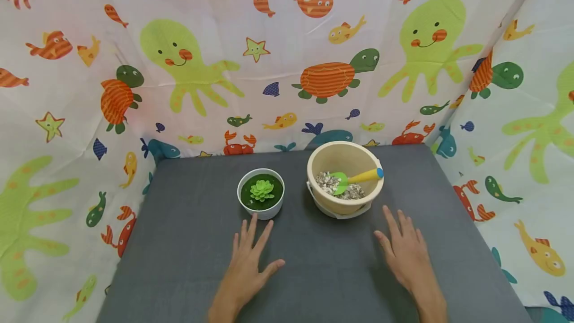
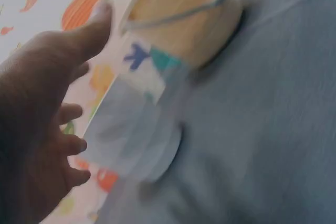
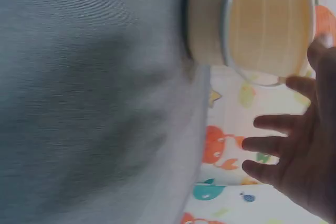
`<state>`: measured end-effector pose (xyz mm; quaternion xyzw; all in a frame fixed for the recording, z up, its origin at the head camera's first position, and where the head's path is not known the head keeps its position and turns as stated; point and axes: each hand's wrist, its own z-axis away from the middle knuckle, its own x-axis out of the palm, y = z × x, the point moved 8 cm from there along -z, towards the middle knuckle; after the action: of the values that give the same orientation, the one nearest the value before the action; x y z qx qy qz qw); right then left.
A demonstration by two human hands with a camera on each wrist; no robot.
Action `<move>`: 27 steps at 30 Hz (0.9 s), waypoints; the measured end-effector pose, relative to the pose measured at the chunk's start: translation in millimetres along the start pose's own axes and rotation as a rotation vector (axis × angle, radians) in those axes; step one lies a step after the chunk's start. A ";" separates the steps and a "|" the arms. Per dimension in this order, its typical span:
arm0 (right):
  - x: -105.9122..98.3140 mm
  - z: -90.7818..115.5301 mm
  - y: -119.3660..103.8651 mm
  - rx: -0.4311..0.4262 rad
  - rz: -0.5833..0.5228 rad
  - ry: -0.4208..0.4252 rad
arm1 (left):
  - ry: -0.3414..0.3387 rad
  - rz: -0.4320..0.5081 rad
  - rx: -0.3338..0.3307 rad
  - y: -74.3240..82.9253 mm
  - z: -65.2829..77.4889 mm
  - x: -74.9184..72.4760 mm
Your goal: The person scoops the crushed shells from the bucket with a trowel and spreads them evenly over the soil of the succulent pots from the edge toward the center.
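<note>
A white pot [image 1: 261, 213] holds a small green succulent [image 1: 262, 190] on a dark green surface. My left hand [image 1: 248, 268], fingers spread, is just in front of it; in the left wrist view the pot [image 2: 134, 135] stands beyond the fingers. To the right is a cream bucket [image 1: 345, 151] with a white handle, partly filled with greyish gravel-like bits [image 1: 354, 192]. A toy shovel [image 1: 365, 176] with a green blade and yellow handle leans inside it. Near the bucket's front right, my right hand [image 1: 405, 250] has its fingers extended and holds nothing.
A grey cloth-covered table [image 1: 314, 283] lies under everything. White curtains [image 1: 278, 29] printed with sea animals stand behind it and along both sides. The pot and bucket stand side by side toward the back, a short gap between them.
</note>
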<state>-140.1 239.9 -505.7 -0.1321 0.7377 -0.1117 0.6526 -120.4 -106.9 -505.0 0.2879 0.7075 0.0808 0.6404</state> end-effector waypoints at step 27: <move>-43.0 -146.9 -55.0 -0.499 0.025 -0.166 | 0.136 0.142 0.205 88.2 -131.8 10.0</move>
<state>-278.2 201.6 -428.9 -0.2886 0.6878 0.0932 0.6595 -219.3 4.1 -449.0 0.3949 0.7317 0.0724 0.5509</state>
